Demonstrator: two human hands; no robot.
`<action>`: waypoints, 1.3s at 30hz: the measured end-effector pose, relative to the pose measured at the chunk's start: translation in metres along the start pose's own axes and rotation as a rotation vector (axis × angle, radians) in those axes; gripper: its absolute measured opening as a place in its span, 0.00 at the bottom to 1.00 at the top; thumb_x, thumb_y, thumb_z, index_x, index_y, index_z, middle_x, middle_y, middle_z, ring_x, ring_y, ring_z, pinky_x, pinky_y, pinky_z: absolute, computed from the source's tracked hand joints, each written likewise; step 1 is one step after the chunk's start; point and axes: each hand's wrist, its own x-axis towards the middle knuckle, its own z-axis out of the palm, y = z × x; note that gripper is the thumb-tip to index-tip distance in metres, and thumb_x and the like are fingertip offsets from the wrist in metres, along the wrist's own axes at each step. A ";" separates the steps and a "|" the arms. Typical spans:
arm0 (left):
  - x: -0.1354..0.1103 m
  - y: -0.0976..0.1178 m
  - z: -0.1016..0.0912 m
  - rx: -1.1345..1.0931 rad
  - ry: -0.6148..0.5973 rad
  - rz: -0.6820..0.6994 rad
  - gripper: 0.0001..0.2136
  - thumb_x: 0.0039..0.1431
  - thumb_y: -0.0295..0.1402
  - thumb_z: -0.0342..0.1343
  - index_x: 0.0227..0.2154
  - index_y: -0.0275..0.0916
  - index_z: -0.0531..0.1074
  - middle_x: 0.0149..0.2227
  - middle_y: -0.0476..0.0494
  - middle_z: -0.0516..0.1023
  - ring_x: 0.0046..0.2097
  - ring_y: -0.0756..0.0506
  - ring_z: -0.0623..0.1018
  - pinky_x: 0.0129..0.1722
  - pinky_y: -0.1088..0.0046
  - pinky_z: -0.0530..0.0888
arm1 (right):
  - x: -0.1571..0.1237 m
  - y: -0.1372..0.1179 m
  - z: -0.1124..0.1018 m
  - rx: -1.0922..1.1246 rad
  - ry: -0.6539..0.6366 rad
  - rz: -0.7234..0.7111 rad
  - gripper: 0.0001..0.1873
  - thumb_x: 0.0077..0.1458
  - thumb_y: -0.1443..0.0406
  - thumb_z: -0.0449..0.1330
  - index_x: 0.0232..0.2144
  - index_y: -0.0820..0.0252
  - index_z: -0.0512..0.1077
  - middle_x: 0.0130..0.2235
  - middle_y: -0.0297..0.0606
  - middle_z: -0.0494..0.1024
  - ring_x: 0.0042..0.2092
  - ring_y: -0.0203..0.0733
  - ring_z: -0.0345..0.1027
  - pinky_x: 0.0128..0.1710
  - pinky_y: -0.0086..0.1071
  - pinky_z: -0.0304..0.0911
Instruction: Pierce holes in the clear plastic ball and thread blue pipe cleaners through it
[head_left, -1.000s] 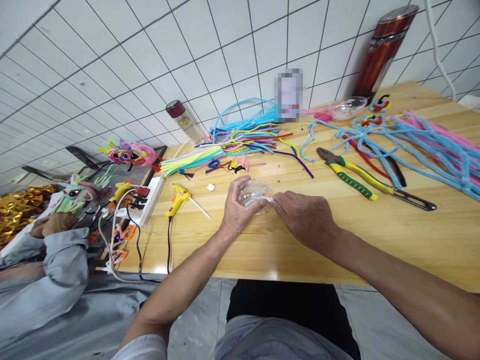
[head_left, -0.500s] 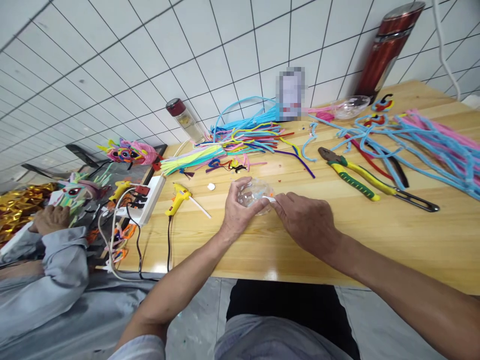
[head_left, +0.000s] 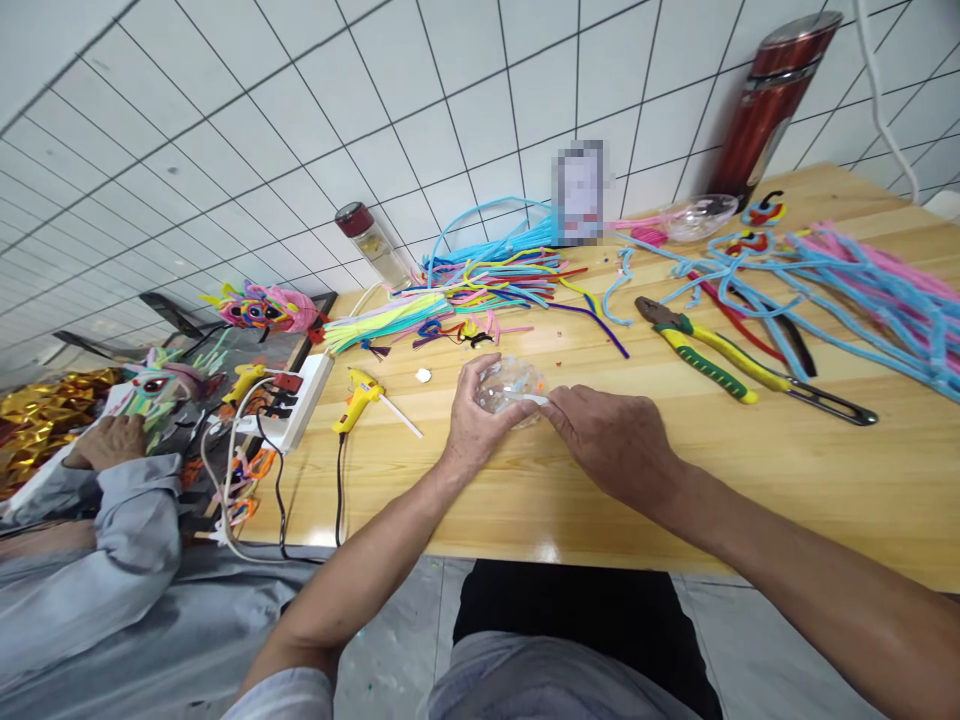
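A clear plastic dish (head_left: 517, 376) with small pieces in it, one of them orange, rests on the table in front of me. My left hand (head_left: 480, 408) is wrapped round its left side, thumb along the near rim. Over the dish's right edge, my right hand (head_left: 611, 435) pinches a slim white piece (head_left: 535, 400) whose tip reaches into the dish by my left thumb. Its kind cannot be made out, as my fingers cover the rest. Left of the dish, a small white lump (head_left: 424, 376) lies on the wood, and beyond it a yellow glue gun (head_left: 360, 395).
Green-yellow pliers (head_left: 701, 345) lie to the right, near blue and pink pipe cleaners (head_left: 870, 290). More pipe cleaners (head_left: 480, 280) lie at the back. A red thermos (head_left: 776, 105) and glass bottle (head_left: 375, 248) stand by the wall. A power strip (head_left: 304, 400) and another person's hand (head_left: 116, 440) are left.
Both hands keep almost the same place and grip at the dish. The view has shifted very slightly; nothing was taken up or let go.
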 end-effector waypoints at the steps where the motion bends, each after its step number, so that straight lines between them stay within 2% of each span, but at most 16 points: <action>1: 0.000 0.001 0.000 -0.006 0.004 -0.002 0.37 0.42 0.51 0.75 0.54 0.43 0.71 0.57 0.37 0.75 0.60 0.36 0.75 0.62 0.56 0.72 | 0.000 0.000 0.000 -0.003 0.000 0.000 0.24 0.74 0.56 0.44 0.36 0.60 0.76 0.31 0.41 0.81 0.29 0.40 0.71 0.28 0.33 0.36; 8: -0.001 0.010 0.001 -0.055 -0.024 -0.034 0.33 0.44 0.47 0.75 0.52 0.43 0.72 0.54 0.40 0.77 0.55 0.39 0.79 0.55 0.61 0.76 | -0.001 -0.004 0.001 -0.035 -0.002 0.035 0.26 0.75 0.55 0.43 0.36 0.60 0.76 0.31 0.40 0.80 0.28 0.40 0.70 0.27 0.33 0.36; 23: -0.003 0.007 0.004 -0.065 0.045 -0.003 0.33 0.45 0.51 0.74 0.50 0.43 0.70 0.53 0.40 0.77 0.55 0.40 0.79 0.56 0.61 0.76 | 0.000 -0.010 0.008 -0.021 0.069 0.061 0.25 0.75 0.56 0.44 0.37 0.61 0.76 0.30 0.40 0.80 0.28 0.39 0.71 0.27 0.33 0.39; 32: -0.006 0.007 0.008 -0.053 0.095 0.018 0.29 0.48 0.49 0.72 0.50 0.43 0.70 0.53 0.41 0.77 0.54 0.41 0.79 0.53 0.63 0.77 | 0.005 -0.011 0.008 0.018 0.028 0.089 0.26 0.76 0.55 0.42 0.38 0.61 0.76 0.33 0.41 0.81 0.29 0.39 0.71 0.27 0.32 0.40; 35: -0.006 0.006 0.009 -0.053 0.096 -0.004 0.31 0.48 0.49 0.72 0.51 0.43 0.70 0.54 0.41 0.76 0.55 0.40 0.79 0.55 0.61 0.76 | 0.005 -0.008 0.008 0.041 0.030 0.069 0.26 0.76 0.56 0.41 0.39 0.61 0.75 0.34 0.41 0.82 0.30 0.39 0.71 0.28 0.33 0.41; 39: -0.004 0.002 0.007 -0.071 0.045 -0.020 0.38 0.44 0.51 0.74 0.56 0.43 0.68 0.59 0.37 0.74 0.60 0.37 0.76 0.61 0.59 0.73 | 0.003 -0.002 0.006 0.035 0.027 0.027 0.26 0.75 0.55 0.42 0.38 0.61 0.75 0.33 0.41 0.81 0.30 0.39 0.71 0.28 0.33 0.39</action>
